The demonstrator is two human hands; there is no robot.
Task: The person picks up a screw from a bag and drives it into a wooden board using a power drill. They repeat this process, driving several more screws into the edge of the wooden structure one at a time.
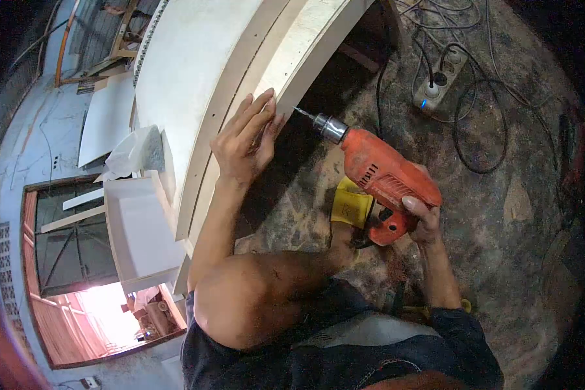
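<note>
My right hand [426, 220] is wrapped around the handle of a red electric drill [387, 169]. The drill's metal chuck [331, 128] carries a thin bit [302, 112], which points up and left at the edge of a curved wooden panel piece [292, 81]. A small gap seems to lie between the bit's tip and the wood, though contact is hard to judge. My left hand [246, 140] rests against the panel with its fingers stretched out, fingertips close to the bit. Small dark holes or screw heads dot the panel's pale strips.
A power strip [442, 81] with plugs and tangled black cables [481, 123] lies on the stained floor at right. Yellow footwear [351, 203] shows beneath the drill. At left stand a white-faced panel box [136, 221], a plastic bag [133, 153] and an opening in the wall.
</note>
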